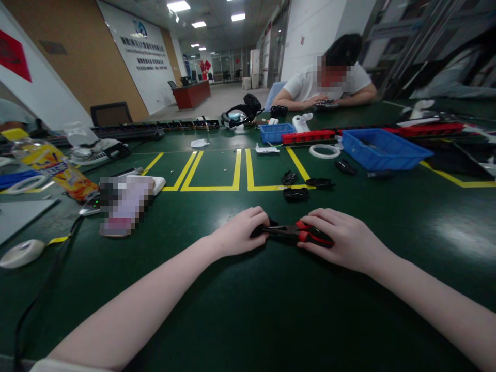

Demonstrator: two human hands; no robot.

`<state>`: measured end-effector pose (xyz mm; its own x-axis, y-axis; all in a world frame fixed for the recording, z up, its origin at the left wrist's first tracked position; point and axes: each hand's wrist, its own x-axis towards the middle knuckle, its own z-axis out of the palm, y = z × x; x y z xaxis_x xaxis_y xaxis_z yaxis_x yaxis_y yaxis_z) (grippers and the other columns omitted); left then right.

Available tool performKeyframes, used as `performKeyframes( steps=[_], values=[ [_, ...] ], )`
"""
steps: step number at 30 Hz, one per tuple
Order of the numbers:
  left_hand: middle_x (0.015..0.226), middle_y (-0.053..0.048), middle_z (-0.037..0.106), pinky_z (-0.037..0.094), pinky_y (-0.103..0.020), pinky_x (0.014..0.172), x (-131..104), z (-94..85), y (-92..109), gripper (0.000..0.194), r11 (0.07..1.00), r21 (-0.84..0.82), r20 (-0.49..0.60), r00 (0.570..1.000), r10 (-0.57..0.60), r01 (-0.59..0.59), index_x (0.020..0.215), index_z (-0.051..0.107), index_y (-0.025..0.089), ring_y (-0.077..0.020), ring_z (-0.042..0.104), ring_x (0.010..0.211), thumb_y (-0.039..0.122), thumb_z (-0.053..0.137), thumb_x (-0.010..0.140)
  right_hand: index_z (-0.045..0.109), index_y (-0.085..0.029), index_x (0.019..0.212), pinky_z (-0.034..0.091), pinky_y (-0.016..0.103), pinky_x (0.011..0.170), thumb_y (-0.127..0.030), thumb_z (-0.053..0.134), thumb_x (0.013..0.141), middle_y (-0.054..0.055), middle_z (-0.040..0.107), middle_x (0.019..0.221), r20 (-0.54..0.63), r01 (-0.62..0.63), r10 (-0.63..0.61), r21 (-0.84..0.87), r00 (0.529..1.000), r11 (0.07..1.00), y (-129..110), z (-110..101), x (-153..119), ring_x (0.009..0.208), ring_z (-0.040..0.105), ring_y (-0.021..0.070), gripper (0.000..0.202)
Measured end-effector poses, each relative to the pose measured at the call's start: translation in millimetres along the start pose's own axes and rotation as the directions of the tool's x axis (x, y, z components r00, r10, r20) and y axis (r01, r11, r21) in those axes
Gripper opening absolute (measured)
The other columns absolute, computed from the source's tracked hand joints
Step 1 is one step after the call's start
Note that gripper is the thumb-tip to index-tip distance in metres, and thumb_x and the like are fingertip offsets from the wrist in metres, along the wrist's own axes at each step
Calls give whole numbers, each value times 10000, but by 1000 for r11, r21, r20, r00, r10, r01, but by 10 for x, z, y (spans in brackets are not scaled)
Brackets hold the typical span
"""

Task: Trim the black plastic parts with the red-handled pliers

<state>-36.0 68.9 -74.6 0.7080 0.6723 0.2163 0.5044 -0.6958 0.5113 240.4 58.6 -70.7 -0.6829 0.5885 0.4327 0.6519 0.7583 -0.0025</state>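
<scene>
My right hand (343, 237) is wrapped round the red and black handles of a pair of pliers (315, 235), whose metal jaws point left. In my left hand (244, 232) is a small black part (258, 231), pinched between the fingers and mostly hidden by them. The tips of the jaws are at this part. Both hands are low over the green table (248, 320). Beyond them several black parts (295, 194) lie near the yellow tape lines.
At the left are a phone (129, 206), a drink bottle (58, 168) and a tape roll (23, 253). Blue trays (383, 150), a white ring (324, 151) and red strips stand further back. A person (329, 77) sits across the table.
</scene>
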Motion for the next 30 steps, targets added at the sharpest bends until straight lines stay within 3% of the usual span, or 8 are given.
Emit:
performKeyframes(
  steps=[5, 16, 24, 30],
  values=[
    [1072, -65, 600, 484, -354, 844, -3, -45, -11, 108, 1000, 24, 17, 1000, 15, -15, 970, 554, 184, -219, 573, 969, 213, 622, 890, 661, -184, 1090, 562, 355, 677, -470, 607, 882, 119, 694, 1017, 10, -12, 12, 9, 1000, 1000, 22, -5, -23, 838, 673, 236, 358],
    [1168, -81, 584, 505, -396, 935, -24, -85, -70, 211, 983, -174, 51, 997, -53, 61, 1054, 608, 188, -228, 588, 1066, 226, 683, 861, 678, -183, 1074, 560, 370, 674, -476, 599, 879, 120, 705, 1005, -3, -29, 29, 9, 1000, 1000, 74, -40, -40, 819, 673, 238, 361],
    [1109, -59, 587, 519, -357, 863, -13, -49, -94, 221, 973, -220, -16, 997, -77, 71, 989, 582, 181, -205, 602, 988, 237, 721, 828, 655, -178, 1094, 578, 375, 680, -486, 618, 872, 122, 694, 1044, 24, -67, 66, 41, 998, 997, 87, -19, -58, 843, 687, 241, 382],
    [1060, -53, 592, 516, -330, 807, -5, -18, -107, 136, 985, -156, -71, 994, -82, 71, 955, 573, 179, -189, 604, 929, 204, 671, 865, 660, -201, 1091, 584, 379, 682, -466, 631, 864, 112, 703, 1046, 21, -95, 93, 88, 995, 992, 54, -20, -42, 846, 694, 243, 350]
  ],
)
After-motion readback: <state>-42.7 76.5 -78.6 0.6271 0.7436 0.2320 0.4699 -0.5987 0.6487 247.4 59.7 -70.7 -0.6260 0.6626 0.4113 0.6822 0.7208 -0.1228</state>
